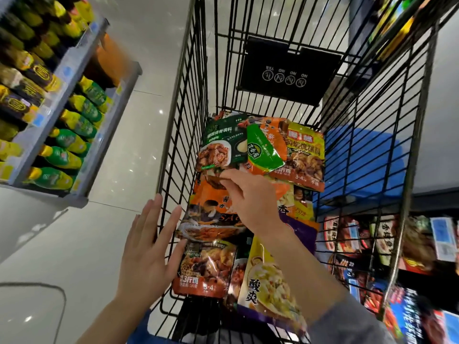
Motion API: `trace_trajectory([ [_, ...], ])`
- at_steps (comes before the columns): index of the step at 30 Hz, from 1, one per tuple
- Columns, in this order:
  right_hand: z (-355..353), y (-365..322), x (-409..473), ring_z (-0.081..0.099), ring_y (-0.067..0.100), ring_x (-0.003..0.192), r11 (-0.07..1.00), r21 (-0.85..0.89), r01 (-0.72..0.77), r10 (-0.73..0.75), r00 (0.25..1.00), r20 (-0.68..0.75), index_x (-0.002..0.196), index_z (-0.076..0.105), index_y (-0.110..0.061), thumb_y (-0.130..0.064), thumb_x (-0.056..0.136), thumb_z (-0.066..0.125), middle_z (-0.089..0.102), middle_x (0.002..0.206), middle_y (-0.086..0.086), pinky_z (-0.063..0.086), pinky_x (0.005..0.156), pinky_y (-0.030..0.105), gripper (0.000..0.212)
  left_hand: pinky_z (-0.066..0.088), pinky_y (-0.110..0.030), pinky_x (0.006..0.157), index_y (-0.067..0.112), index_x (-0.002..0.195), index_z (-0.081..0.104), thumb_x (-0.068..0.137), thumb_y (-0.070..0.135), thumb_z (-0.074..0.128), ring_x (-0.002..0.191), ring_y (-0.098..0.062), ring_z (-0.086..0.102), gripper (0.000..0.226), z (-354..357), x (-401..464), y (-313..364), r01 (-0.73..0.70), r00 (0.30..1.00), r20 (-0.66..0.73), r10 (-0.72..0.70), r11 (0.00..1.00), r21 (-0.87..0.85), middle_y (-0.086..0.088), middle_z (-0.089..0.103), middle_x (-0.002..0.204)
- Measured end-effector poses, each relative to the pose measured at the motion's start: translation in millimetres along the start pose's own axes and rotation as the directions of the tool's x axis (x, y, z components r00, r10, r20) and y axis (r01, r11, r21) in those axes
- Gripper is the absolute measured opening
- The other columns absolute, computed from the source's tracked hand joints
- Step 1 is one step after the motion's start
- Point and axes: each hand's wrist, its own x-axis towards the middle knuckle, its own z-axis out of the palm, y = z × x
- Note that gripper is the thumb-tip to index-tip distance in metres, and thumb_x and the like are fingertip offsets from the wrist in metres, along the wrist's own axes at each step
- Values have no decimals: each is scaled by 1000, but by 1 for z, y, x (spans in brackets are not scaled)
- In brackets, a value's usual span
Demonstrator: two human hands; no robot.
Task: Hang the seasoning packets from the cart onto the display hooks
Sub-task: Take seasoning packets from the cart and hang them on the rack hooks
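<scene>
A black wire cart (pixel 188 100) holds several seasoning packets in a loose pile. My right hand (pixel 250 199) reaches into the cart and pinches the lower edge of a dark green packet (pixel 221 147) showing braised meat. A smaller bright green packet (pixel 263 150) and an orange-yellow packet (pixel 305 157) lie beside it. Nearer to me lie an orange packet (pixel 208 219), a brown one (pixel 206 266) and a yellow one (pixel 268 281). My left hand (pixel 151 247) is flat with straight fingers against the cart's left side, outside the wire. No display hooks are in view.
A shelf of green and yellow bottles (pixel 64 135) stands at the left. More packaged goods (pixel 372 244) fill shelves to the right, behind the cart's wire side. A blue item (pixel 360 165) lies beyond the cart's right wall. Pale glossy floor (pixel 139 135) runs between shelf and cart.
</scene>
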Motion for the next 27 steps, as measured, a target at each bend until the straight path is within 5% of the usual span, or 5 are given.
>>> trace_trajectory([
  [6, -71, -33, -42, 65, 10, 77, 999, 52, -15, 17, 999, -39, 99, 73, -16, -32, 92, 52, 72, 88, -7, 52, 66, 33, 27, 22, -47, 115, 21, 147, 30, 102, 37, 27, 147, -23, 16, 48, -3, 2, 2, 25, 1000, 0, -25, 999, -29, -11, 23, 157],
  [11, -129, -57, -52, 60, -2, 70, 999, -36, -13, 9, 995, -101, 100, 66, -33, -23, 90, 59, 59, 82, -30, 43, 62, 10, 16, 26, -53, 112, 19, 146, 33, 102, 37, 27, 145, -28, 21, 49, 0, 1, 0, 42, 999, 26, -41, 998, -54, -13, 24, 156],
  [16, -149, -92, -50, 60, -3, 73, 995, -96, 37, -36, 999, 20, 97, 69, -31, -28, 88, 54, 55, 82, -35, 43, 61, 6, 17, 26, -51, 113, 16, 146, 35, 101, 32, 30, 145, -28, 21, 48, -2, 0, 0, 31, 999, 23, -29, 997, -75, -11, 22, 157],
  [22, -116, -74, -20, 61, 0, 72, 985, -112, -129, 148, 973, 177, 102, 71, -23, -28, 91, 58, 64, 83, -20, 49, 62, 16, 17, 16, -44, 117, 24, 150, 25, 104, 41, 18, 146, -22, 17, 49, -5, 0, 2, 78, 995, 62, -72, 993, -93, -4, 17, 159],
  [27, -4, 10, 10, 51, 20, 119, 923, -337, -187, 327, 841, 431, 129, 54, -29, -28, 95, 53, 57, 132, -1, 38, 100, 40, 35, 11, -38, 118, 24, 149, 25, 103, 42, 17, 146, -22, 16, 50, -6, -1, 4, 82, 995, 65, -76, 993, -86, -5, 18, 159],
])
